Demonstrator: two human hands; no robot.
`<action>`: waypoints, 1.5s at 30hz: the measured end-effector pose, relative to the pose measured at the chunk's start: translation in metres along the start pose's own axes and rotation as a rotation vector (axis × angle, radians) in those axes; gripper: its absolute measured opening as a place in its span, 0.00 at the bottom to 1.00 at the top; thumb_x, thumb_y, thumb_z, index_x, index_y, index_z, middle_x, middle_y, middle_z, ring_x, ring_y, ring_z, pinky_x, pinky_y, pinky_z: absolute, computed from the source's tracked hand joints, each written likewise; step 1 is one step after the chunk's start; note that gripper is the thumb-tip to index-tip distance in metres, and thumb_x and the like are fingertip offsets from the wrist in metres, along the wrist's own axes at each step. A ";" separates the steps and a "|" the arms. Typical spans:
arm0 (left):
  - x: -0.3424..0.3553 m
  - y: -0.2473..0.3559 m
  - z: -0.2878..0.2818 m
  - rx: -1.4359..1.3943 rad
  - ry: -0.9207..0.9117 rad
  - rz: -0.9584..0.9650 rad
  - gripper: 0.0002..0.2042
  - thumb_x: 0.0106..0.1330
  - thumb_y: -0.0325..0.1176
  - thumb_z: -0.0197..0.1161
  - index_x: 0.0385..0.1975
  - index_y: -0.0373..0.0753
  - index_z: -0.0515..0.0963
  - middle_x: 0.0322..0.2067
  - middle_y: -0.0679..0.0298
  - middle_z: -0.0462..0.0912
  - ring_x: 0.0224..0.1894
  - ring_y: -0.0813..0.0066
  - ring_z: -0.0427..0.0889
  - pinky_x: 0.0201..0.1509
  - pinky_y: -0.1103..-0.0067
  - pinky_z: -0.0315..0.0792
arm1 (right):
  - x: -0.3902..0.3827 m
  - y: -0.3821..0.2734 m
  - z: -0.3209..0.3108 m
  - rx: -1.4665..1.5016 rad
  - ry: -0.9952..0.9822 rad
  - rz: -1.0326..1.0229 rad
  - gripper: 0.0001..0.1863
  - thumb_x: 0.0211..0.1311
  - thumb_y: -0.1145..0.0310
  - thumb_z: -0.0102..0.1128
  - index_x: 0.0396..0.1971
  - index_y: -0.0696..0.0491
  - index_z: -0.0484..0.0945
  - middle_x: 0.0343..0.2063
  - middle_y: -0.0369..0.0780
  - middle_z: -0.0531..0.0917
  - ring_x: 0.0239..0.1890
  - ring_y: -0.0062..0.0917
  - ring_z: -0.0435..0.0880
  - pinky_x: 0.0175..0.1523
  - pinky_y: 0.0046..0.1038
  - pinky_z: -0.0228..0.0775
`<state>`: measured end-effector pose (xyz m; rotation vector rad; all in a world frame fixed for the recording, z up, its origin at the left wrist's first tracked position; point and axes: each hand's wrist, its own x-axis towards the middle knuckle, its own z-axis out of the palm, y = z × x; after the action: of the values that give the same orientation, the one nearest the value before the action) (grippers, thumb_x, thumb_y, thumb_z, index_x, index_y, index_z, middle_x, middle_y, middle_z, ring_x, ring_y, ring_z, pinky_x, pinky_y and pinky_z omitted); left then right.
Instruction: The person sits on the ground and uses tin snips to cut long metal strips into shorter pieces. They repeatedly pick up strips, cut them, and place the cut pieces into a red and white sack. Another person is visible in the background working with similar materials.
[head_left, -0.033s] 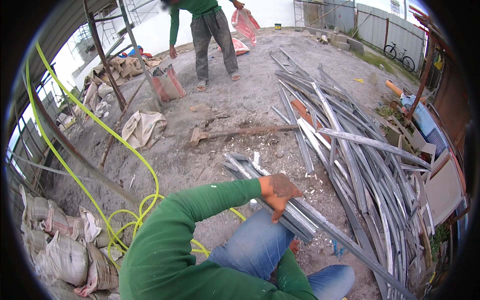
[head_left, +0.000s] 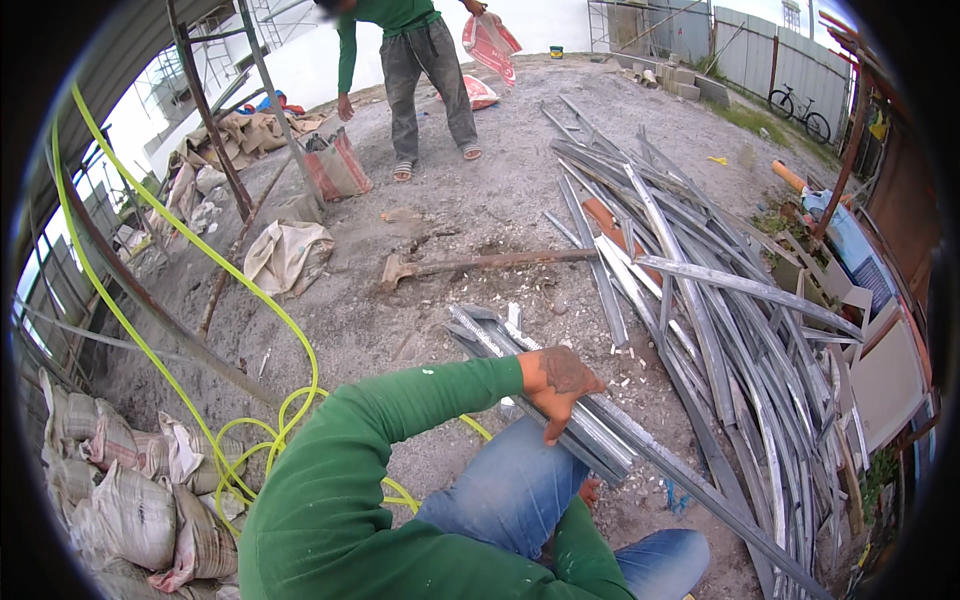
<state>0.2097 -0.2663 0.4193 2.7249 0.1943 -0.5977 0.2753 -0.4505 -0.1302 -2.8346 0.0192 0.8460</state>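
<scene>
My left hand (head_left: pixel 556 390), at the end of a green sleeve, wraps over a short bundle of silvery metal channels (head_left: pixel 490 330). The bundle slants from the ground ahead toward my right, across my jeans-clad knee. One longer channel (head_left: pixel 720 510) runs on from beside it to the lower right. Only a little of my right hand (head_left: pixel 590 491) shows, low beside the knee under the bundle; its fingers are mostly hidden, and I cannot make out what it touches. Small white scraps (head_left: pixel 625 375) lie on the ground around the bundle's right side.
A large heap of metal channels (head_left: pixel 715 300) covers the right side. Ahead lies a long-handled rusty tool (head_left: pixel 480 265). A yellow-green hose (head_left: pixel 300 330) coils at left, near filled sacks (head_left: pixel 130 510). Farther off, another person (head_left: pixel 425 75) stands holding a red-and-white sack (head_left: pixel 490 45).
</scene>
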 end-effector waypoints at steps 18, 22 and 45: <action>0.160 -0.135 0.082 0.191 -0.046 0.032 0.62 0.31 0.51 0.90 0.71 0.41 0.62 0.58 0.50 0.82 0.60 0.47 0.81 0.61 0.62 0.75 | 0.019 0.016 0.047 0.065 0.021 0.029 0.44 0.70 0.32 0.46 0.78 0.43 0.54 0.60 0.62 0.67 0.54 0.64 0.76 0.54 0.61 0.72; 0.174 -0.156 0.146 0.206 0.009 -0.006 0.55 0.34 0.46 0.90 0.68 0.46 0.65 0.58 0.57 0.81 0.60 0.51 0.82 0.61 0.60 0.77 | 0.052 0.040 0.051 0.132 -0.042 -0.076 0.44 0.70 0.32 0.47 0.78 0.42 0.55 0.62 0.63 0.66 0.56 0.64 0.75 0.55 0.61 0.72; -0.069 -0.301 -0.031 0.014 0.394 -0.864 0.48 0.59 0.63 0.73 0.73 0.38 0.66 0.63 0.52 0.80 0.66 0.50 0.77 0.71 0.65 0.71 | -0.027 -0.017 -0.001 -0.086 0.036 -0.022 0.35 0.73 0.40 0.48 0.75 0.40 0.65 0.78 0.47 0.53 0.69 0.66 0.58 0.69 0.70 0.52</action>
<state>0.0978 0.0211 0.3849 2.6447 1.5005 -0.2358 0.2537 -0.4349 -0.1119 -2.9242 -0.0442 0.8101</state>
